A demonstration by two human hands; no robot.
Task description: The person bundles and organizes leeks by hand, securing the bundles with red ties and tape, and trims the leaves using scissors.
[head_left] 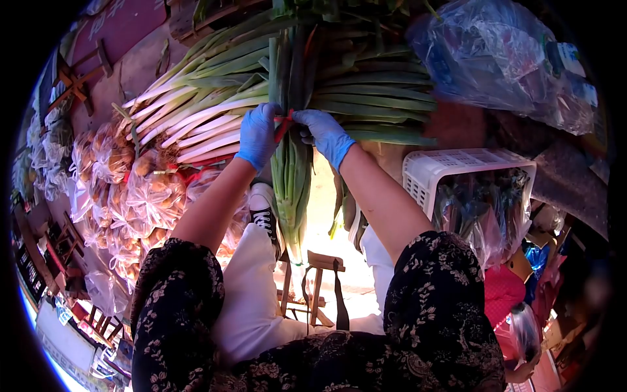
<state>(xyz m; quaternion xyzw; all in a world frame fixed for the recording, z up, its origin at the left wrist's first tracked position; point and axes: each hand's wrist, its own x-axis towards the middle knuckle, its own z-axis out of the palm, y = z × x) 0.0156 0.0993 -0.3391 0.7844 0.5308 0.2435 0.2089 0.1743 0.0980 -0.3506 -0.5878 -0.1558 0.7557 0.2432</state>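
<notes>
A bundle of long green leeks stretches away from me between my feet, with a red tie around its middle. My left hand, in a blue glove, is closed at the left side of the bundle with its fingers on the tie. From the right, my right hand, also gloved in blue, pinches the tie's other end. A larger pile of leeks lies crosswise beyond, white stems to the left. More green leaves spread to the right.
Clear bags of onion-like produce crowd the left. A white plastic crate with wrapped goods stands at right, below a big clear plastic bag. A small wooden stool is between my legs. Part of another person's hand shows lower right.
</notes>
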